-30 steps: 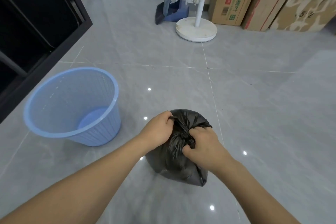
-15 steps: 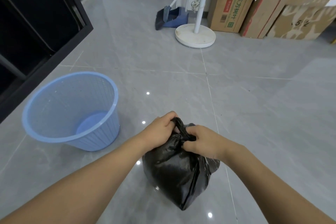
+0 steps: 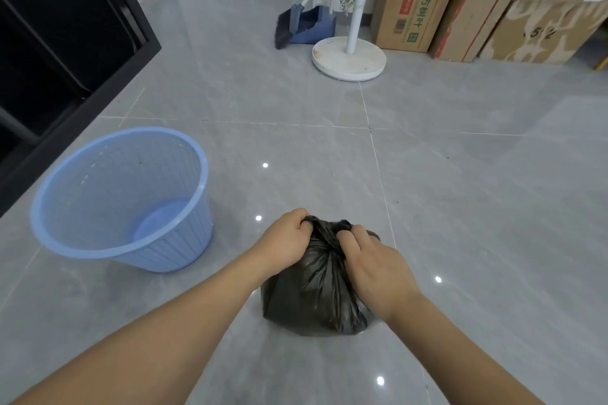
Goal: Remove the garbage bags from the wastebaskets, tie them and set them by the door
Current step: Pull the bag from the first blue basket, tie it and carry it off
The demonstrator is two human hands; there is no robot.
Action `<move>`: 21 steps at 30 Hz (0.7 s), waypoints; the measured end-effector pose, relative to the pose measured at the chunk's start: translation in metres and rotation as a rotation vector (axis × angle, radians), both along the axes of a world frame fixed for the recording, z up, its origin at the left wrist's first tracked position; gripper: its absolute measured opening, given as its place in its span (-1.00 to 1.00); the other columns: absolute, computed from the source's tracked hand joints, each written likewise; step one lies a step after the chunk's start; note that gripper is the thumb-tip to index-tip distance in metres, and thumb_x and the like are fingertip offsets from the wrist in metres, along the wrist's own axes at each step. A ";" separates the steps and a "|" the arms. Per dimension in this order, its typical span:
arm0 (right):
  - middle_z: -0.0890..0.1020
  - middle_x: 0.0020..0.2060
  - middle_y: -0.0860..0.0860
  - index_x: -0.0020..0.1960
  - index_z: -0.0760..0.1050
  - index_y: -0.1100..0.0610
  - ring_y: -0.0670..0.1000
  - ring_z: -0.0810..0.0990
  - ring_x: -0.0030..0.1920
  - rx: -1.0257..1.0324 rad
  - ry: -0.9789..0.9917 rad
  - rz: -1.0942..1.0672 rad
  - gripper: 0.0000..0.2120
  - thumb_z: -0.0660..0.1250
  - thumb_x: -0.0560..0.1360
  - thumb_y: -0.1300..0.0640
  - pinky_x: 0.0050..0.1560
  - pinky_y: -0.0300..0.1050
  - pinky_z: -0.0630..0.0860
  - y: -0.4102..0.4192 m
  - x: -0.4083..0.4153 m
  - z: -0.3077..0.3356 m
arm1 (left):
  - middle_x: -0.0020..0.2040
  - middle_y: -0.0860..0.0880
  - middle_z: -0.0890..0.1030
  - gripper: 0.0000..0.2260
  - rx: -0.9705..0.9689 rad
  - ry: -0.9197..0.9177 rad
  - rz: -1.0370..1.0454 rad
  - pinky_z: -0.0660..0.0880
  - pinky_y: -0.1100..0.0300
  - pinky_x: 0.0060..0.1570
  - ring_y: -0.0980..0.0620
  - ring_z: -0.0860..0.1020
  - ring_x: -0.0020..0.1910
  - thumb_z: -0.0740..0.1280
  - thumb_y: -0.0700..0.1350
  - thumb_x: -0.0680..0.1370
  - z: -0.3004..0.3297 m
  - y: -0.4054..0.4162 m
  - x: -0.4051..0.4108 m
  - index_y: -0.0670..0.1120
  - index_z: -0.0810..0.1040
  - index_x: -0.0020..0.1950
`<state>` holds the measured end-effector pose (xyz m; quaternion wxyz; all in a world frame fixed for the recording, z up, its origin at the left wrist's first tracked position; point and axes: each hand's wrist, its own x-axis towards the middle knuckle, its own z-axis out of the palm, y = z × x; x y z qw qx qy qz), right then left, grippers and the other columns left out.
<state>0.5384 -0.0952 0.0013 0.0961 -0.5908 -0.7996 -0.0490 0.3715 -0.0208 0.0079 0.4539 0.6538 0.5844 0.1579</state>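
- We see the garbage bag (image 3: 316,293) sitting on the floor (image 3: 460,207), nearest to us and roughly in the middle.
- Our left hand (image 3: 288,240) is on the left of its gathered top and our right hand (image 3: 375,268) on the right, both gripping that bunched neck.
- The wastebasket (image 3: 121,200) stands upright on the floor to the left of the bag, near but apart from it (nothing lies in it).
- Behind the wastebasket, at the far left, runs a cabinet (image 3: 65,43).
- Well beyond the bag stands a round stand base (image 3: 348,57).
- A broom and dustpan (image 3: 297,25) lean just left of that base.
- Cardboard boxes (image 3: 460,10) line up behind and to the right of the base.
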 end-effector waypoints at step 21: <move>0.61 -0.28 0.11 -0.15 0.55 0.22 0.05 0.58 -0.30 -1.133 0.718 -0.300 -0.87 0.33 0.47 0.14 -0.28 -0.15 0.52 0.038 0.009 0.058 | 0.10 0.18 0.45 -0.93 0.398 0.398 -0.184 0.05 0.03 0.31 0.06 0.29 0.22 0.24 -0.01 0.48 -0.009 -0.043 -0.008 0.10 0.36 -0.10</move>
